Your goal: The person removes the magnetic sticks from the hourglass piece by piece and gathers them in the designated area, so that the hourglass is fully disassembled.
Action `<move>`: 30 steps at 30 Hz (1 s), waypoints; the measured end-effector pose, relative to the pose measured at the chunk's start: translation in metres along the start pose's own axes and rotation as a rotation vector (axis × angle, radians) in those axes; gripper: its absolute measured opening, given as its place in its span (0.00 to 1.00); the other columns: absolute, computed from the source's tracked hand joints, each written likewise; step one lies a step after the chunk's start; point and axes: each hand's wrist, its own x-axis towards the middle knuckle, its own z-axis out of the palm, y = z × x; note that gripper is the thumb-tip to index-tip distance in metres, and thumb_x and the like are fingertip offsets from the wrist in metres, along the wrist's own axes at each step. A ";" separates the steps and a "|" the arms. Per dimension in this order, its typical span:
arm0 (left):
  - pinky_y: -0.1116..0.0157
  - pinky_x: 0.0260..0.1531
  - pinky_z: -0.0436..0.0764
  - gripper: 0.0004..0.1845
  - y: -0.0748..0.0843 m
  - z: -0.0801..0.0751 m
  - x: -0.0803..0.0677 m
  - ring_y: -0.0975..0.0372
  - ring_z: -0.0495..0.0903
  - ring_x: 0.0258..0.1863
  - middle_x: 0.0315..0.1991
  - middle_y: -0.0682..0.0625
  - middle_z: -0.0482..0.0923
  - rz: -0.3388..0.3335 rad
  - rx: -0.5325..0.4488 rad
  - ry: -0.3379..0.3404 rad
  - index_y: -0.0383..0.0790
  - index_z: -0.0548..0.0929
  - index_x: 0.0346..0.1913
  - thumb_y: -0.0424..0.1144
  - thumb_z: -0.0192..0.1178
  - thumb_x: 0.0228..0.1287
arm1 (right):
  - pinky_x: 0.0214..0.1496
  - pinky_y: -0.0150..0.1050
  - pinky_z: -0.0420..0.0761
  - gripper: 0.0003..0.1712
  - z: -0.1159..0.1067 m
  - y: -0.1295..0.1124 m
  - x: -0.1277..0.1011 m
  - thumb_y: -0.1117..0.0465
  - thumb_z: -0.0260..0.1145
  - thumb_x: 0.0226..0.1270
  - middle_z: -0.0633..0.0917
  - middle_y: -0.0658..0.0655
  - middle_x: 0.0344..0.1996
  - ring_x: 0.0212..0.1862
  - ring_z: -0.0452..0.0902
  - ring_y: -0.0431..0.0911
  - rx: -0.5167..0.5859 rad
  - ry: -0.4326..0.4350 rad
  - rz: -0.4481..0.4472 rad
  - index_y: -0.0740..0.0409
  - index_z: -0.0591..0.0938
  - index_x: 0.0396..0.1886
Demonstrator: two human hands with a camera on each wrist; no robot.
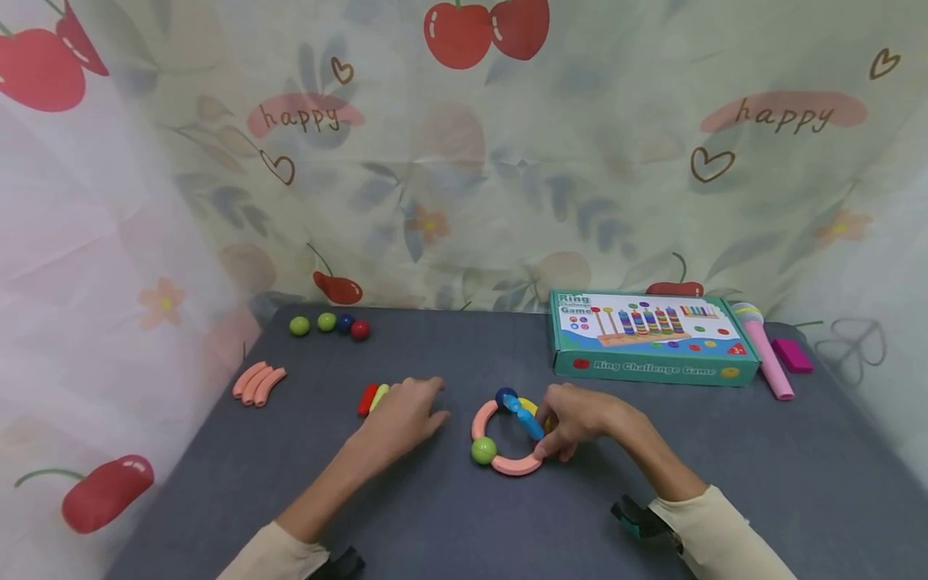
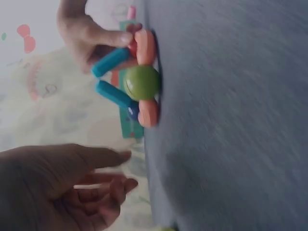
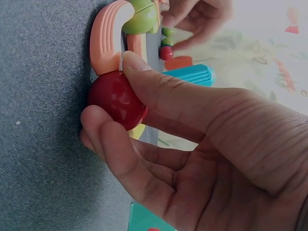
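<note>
A red ball (image 3: 117, 100) is pinched in the right hand (image 1: 580, 419) fingers against the ring (image 1: 500, 439), mid-bench toward the near edge, seemingly to join it. The left hand (image 1: 402, 415) lies open beside spare sticks (image 1: 373, 397), nothing gripped.

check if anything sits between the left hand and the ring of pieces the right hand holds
Nothing visible does: bare grey table lies between the left hand and the ring. The right hand pinches its red ball.
</note>
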 end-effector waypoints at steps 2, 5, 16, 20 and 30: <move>0.63 0.37 0.87 0.21 0.010 0.003 0.006 0.65 0.77 0.26 0.35 0.47 0.86 0.050 -0.028 -0.017 0.34 0.85 0.59 0.40 0.73 0.66 | 0.37 0.36 0.88 0.09 -0.001 0.001 0.000 0.56 0.80 0.62 0.89 0.52 0.28 0.28 0.88 0.43 0.004 -0.002 0.006 0.55 0.90 0.37; 0.66 0.36 0.84 0.20 0.024 0.009 0.017 0.66 0.76 0.27 0.37 0.47 0.85 0.144 -0.047 -0.017 0.36 0.85 0.59 0.41 0.71 0.69 | 0.37 0.36 0.89 0.09 -0.001 0.002 0.000 0.56 0.79 0.62 0.89 0.52 0.28 0.28 0.88 0.43 0.007 -0.007 0.009 0.55 0.90 0.37; 0.68 0.45 0.85 0.16 0.050 0.027 0.045 0.63 0.81 0.40 0.48 0.48 0.82 0.289 -0.062 -0.052 0.40 0.87 0.59 0.37 0.68 0.70 | 0.36 0.37 0.89 0.09 0.000 0.002 -0.001 0.57 0.80 0.62 0.89 0.52 0.26 0.27 0.88 0.44 0.016 0.002 -0.051 0.56 0.89 0.33; 0.71 0.43 0.84 0.13 0.052 0.027 0.047 0.64 0.80 0.37 0.46 0.49 0.82 0.279 -0.061 -0.048 0.40 0.89 0.55 0.36 0.68 0.70 | 0.35 0.37 0.89 0.08 -0.001 0.001 -0.001 0.57 0.80 0.62 0.89 0.52 0.26 0.27 0.89 0.44 0.009 0.009 -0.052 0.56 0.89 0.32; 0.69 0.45 0.86 0.13 0.056 0.028 0.045 0.63 0.83 0.38 0.46 0.48 0.84 0.259 -0.022 -0.051 0.39 0.89 0.55 0.38 0.67 0.71 | 0.36 0.37 0.89 0.08 0.000 0.001 0.000 0.57 0.79 0.62 0.89 0.52 0.27 0.27 0.89 0.44 0.005 0.000 -0.046 0.56 0.89 0.33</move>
